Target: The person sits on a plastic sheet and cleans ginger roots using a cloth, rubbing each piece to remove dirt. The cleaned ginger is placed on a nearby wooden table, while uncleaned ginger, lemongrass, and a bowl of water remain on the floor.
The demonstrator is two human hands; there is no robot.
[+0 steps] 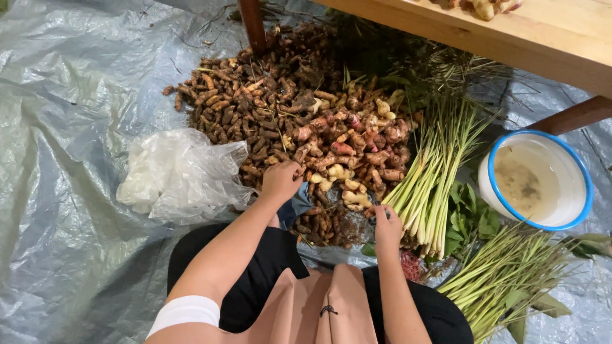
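Roughly centre: big pile of roots (280,108) spread on a grey plastic sheet (64,127) on the floor; darker brown pieces to the left/far side, paler pink-tan ginger-like rhizomes (350,146) to the right/near side. Left hand (281,181) is laid on the near edge of the pile, fingers curled down onto the pieces; whether one is actually gripped can't be told. Right hand (387,227) is set at the near-right edge of the pile, just beside the cut ends of the lemongrass bundle (433,172), fingers bent inward w/ something small pinched at the tips; what it is can't be made out. Crumpled clear plastic bag (182,175) lies left of the left hand, touching the pile edge. White bowl w/ blue rim (539,181) is seen at right, murky water inside. Green leaves (472,220) are placed btwn lemongrass and bowl. A 2nd bundle of green stalks (503,277) lies near-right. Wooden tabletop (510,32) is overhead at far right, its legs standing by the pile.
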